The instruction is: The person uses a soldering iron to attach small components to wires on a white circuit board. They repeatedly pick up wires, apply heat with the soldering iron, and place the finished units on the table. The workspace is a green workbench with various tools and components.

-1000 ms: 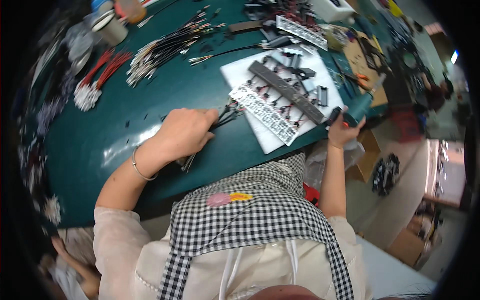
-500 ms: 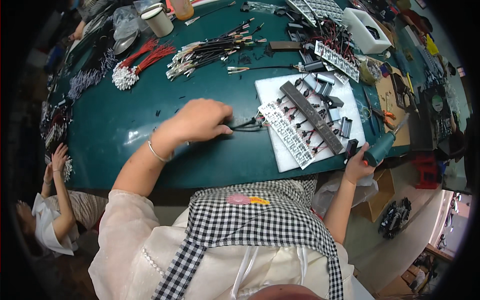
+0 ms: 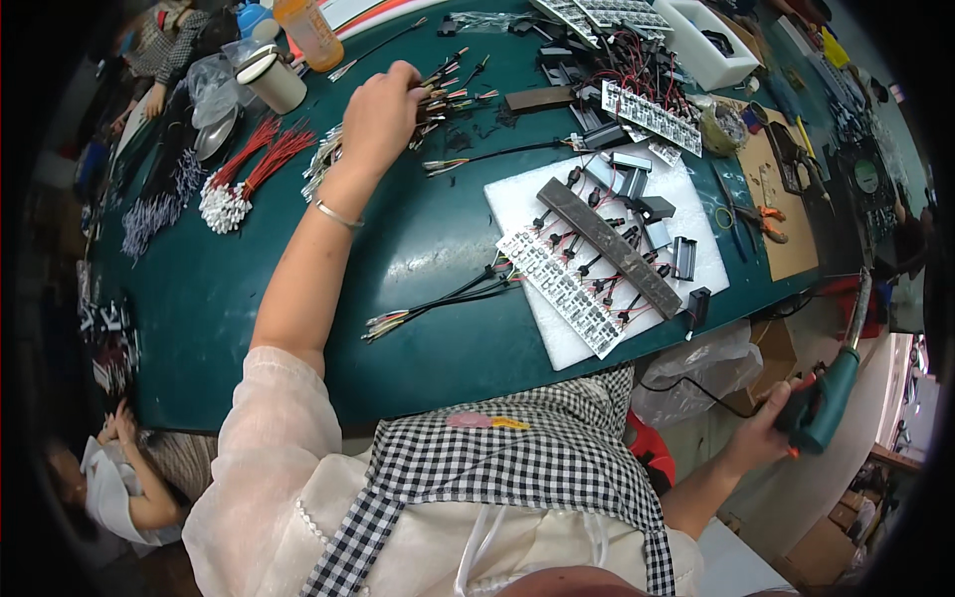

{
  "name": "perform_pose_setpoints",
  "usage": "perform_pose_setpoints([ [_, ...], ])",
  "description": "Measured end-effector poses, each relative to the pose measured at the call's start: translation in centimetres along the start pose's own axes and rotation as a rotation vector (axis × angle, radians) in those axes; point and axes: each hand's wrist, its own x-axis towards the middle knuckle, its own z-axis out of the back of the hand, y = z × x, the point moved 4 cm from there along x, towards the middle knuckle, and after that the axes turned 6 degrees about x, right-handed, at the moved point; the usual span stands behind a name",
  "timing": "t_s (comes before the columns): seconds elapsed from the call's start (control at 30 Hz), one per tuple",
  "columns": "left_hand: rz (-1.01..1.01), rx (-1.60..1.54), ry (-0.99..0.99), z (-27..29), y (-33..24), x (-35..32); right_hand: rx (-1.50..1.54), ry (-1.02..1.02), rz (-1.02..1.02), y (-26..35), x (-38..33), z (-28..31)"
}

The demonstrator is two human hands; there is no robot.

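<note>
My left hand (image 3: 383, 114) reaches over a bundle of black cables (image 3: 438, 104) with bare coloured wire ends, its fingers curled down among them; what is between the fingertips is hidden. My right hand (image 3: 761, 438) grips a green soldering gun (image 3: 834, 403) with a long metal tip, held off the table's right front edge, tip upward. On a white foam board (image 3: 710, 231) lies a white circuit board strip (image 3: 562, 294), with a dark bar (image 3: 609, 244) across the wires beside it. Several black cables (image 3: 448, 298) run left from the strip's upper end onto the green table.
Red wires with white connectors (image 3: 227, 207) and purple-tipped wires lie at left. A white pot (image 3: 271, 82) and an orange bottle (image 3: 308, 35) stand behind. More circuit strips (image 3: 652, 117), a white box (image 3: 706, 45) and pliers (image 3: 766, 224) are at right. A person sits at far left.
My left hand has left the cables by the circuit strip and moved up to the cable bundle. My right hand has swung the soldering gun right and down, away from the foam board.
</note>
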Motion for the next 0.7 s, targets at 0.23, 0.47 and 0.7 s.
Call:
perform_pose_setpoints([
  [0.23,0.018,-0.584,-0.083,7.4,-6.6,-1.1,0.574,0.156,-0.283,3.7,-0.9,-5.7],
  [0.47,0.46,-1.487,0.849,6.6,-15.3,-9.8,0.789,0.587,-0.463,6.5,-4.5,-12.5],
  [0.7,0.475,-1.584,1.038,5.6,-17.8,-11.4,0.789,0.692,-0.573,6.4,-5.6,-14.9],
])
